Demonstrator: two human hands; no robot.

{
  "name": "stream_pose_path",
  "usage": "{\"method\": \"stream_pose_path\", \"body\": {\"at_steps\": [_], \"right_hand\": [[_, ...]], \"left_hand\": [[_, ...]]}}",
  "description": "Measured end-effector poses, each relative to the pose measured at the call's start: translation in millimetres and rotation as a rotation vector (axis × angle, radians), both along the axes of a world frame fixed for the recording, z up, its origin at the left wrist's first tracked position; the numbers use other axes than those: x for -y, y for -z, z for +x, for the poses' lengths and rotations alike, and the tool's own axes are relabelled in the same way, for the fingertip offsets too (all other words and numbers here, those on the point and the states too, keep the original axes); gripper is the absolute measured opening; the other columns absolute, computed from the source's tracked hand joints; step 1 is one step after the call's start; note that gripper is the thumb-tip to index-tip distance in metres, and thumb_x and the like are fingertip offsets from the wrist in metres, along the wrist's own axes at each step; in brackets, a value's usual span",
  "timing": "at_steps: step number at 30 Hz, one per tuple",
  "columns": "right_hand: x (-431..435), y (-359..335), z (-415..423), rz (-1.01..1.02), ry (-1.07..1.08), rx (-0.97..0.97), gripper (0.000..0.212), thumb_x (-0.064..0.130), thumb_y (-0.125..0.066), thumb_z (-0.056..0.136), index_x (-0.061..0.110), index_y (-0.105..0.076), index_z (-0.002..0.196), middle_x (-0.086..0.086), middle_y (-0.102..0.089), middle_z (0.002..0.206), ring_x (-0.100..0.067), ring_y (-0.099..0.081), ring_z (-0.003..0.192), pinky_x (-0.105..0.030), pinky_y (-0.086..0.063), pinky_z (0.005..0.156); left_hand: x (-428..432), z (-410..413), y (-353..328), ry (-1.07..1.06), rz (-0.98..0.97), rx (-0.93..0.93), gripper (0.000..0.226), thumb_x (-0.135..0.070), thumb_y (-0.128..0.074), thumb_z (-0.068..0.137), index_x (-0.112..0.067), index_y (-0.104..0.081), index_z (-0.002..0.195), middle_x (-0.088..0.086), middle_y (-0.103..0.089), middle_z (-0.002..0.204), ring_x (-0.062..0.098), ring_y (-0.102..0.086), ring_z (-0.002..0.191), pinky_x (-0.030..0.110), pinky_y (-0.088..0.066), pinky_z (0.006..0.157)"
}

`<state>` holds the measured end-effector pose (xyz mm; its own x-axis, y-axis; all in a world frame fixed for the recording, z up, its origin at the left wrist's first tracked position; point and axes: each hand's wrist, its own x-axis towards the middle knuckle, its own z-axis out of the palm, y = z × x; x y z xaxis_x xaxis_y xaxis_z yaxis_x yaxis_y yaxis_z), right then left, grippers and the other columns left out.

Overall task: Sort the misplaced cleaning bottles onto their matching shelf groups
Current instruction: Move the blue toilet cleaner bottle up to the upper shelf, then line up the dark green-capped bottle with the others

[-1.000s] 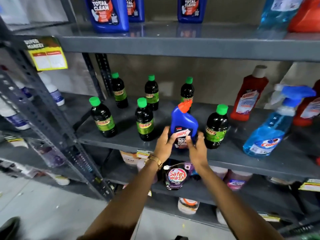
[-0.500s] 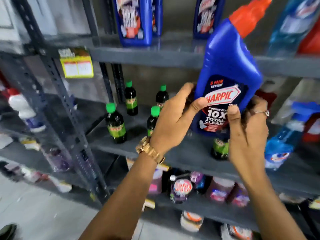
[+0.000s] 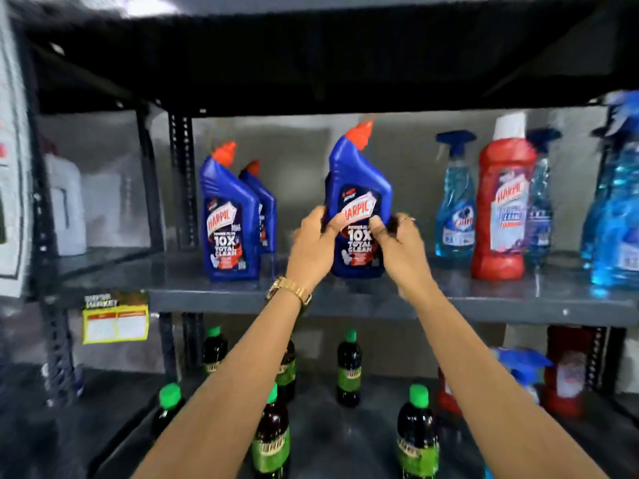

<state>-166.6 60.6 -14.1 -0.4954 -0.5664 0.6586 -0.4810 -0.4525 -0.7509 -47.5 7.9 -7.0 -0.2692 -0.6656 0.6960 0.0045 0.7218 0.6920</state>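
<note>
A blue Harpic bottle [image 3: 358, 188] with an orange-red cap stands upright on the upper grey shelf [image 3: 214, 299]. My left hand [image 3: 313, 243] grips its left side and my right hand [image 3: 397, 242] grips its right side. Two matching blue Harpic bottles [image 3: 230, 216] stand to its left on the same shelf. A red Harpic bottle [image 3: 503, 205] with a white cap stands to the right among light-blue spray bottles [image 3: 454, 205].
On the lower shelf stand several dark bottles with green caps [image 3: 416, 433], plus a blue spray bottle [image 3: 522, 366] and red bottles at the right. A yellow price tag [image 3: 116, 323] hangs on the shelf edge. A white jug [image 3: 65, 202] sits far left.
Both hands lifted the blue Harpic bottle from among the green-capped bottles on the lower shelf up to the upper shelf, right of the other two. The view tilted upward.
</note>
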Motion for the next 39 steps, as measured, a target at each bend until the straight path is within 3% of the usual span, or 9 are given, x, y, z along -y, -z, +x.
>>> {"method": "stream_pose_path", "body": {"at_steps": [6, 10, 17, 22, 26, 29, 32, 36, 39], "right_hand": [[22, 1, -3, 0.11, -0.003, 0.053, 0.028, 0.021, -0.054, 0.091, 0.003, -0.05, 0.114, -0.016, -0.065, 0.115, -0.025, -0.064, 0.099, -0.043, -0.053, 0.09], [26, -4, -3, 0.151, 0.022, 0.047, 0.029, 0.02, -0.05, 0.094, 0.003, -0.047, 0.117, -0.011, -0.06, 0.111, -0.019, -0.057, 0.091, -0.026, -0.049, 0.072], [30, -1, -6, 0.171, 0.038, 0.023, 0.033, 0.024, -0.048, 0.095, 0.005, -0.044, 0.121, -0.015, -0.06, 0.122, -0.018, -0.056, 0.092, -0.024, -0.047, 0.068], [29, -1, -8, 0.229, 0.045, -0.021, 0.035, 0.028, -0.046, 0.095, 0.006, -0.044, 0.121, -0.015, -0.06, 0.124, -0.023, -0.06, 0.099, -0.039, -0.053, 0.085], [19, 8, -6, 0.238, 0.125, -0.141, 0.041, 0.033, -0.046, 0.093, 0.006, -0.043, 0.125, -0.015, -0.058, 0.128, -0.028, -0.058, 0.114, -0.047, -0.049, 0.096], [-12, 32, 7, -0.065, 0.225, -0.232, 0.048, 0.033, -0.044, 0.095, 0.01, -0.039, 0.137, -0.007, -0.05, 0.138, -0.017, -0.049, 0.127, -0.033, -0.043, 0.105], [-48, 79, 16, -0.326, 0.26, -0.245, 0.03, 0.021, -0.046, 0.095, 0.013, -0.055, 0.123, 0.001, -0.06, 0.12, -0.012, -0.058, 0.113, -0.019, -0.044, 0.097], [-69, 164, 2, -0.237, 0.353, -0.2, 0.031, 0.029, -0.037, 0.096, 0.015, -0.063, 0.107, 0.009, -0.062, 0.101, 0.009, -0.053, 0.1, -0.01, -0.038, 0.089], [-76, 232, -17, -0.061, 0.394, -0.049, 0.03, 0.028, -0.036, 0.098, 0.016, -0.063, 0.105, 0.004, -0.062, 0.099, -0.005, -0.056, 0.098, -0.025, -0.044, 0.091]], "left_hand": [[27, -9, 1, -0.026, 0.119, 0.062, 0.027, -0.031, -0.051, 0.094, -0.008, -0.056, 0.107, 0.011, -0.069, 0.108, 0.026, -0.067, 0.096, 0.048, -0.056, 0.085], [29, -13, -7, -0.019, 0.174, 0.096, 0.022, -0.026, -0.049, 0.096, -0.009, -0.054, 0.108, 0.013, -0.067, 0.113, 0.027, -0.065, 0.098, 0.043, -0.056, 0.085], [32, -15, -5, -0.016, 0.198, 0.126, 0.027, -0.031, -0.047, 0.096, -0.011, -0.051, 0.113, 0.013, -0.066, 0.116, 0.026, -0.066, 0.098, 0.04, -0.057, 0.081], [33, -16, -5, -0.015, 0.225, 0.14, 0.03, -0.03, -0.046, 0.097, -0.011, -0.05, 0.119, 0.013, -0.065, 0.12, 0.027, -0.065, 0.102, 0.046, -0.056, 0.088], [19, -17, 5, -0.144, 0.169, 0.277, 0.043, -0.025, -0.046, 0.096, -0.012, -0.034, 0.135, 0.015, -0.05, 0.135, 0.034, -0.052, 0.122, 0.05, -0.045, 0.101], [-13, -14, 31, -0.386, -0.137, 0.188, 0.058, -0.02, -0.046, 0.094, -0.012, -0.02, 0.145, 0.015, -0.036, 0.146, 0.035, -0.039, 0.134, 0.055, -0.036, 0.109], [-50, -12, 74, -0.329, -0.406, -0.026, 0.043, -0.014, -0.048, 0.095, -0.011, -0.04, 0.137, 0.011, -0.049, 0.138, 0.027, -0.046, 0.129, 0.045, -0.041, 0.106], [-69, -18, 159, -0.155, -0.516, -0.017, 0.027, -0.004, -0.051, 0.092, -0.009, -0.06, 0.117, 0.011, -0.062, 0.12, 0.022, -0.056, 0.114, 0.03, -0.042, 0.101], [-64, -32, 230, -0.021, -0.3, 0.125, 0.025, -0.009, -0.047, 0.095, -0.013, -0.059, 0.116, 0.006, -0.061, 0.117, 0.014, -0.054, 0.111, 0.027, -0.042, 0.1]]}}
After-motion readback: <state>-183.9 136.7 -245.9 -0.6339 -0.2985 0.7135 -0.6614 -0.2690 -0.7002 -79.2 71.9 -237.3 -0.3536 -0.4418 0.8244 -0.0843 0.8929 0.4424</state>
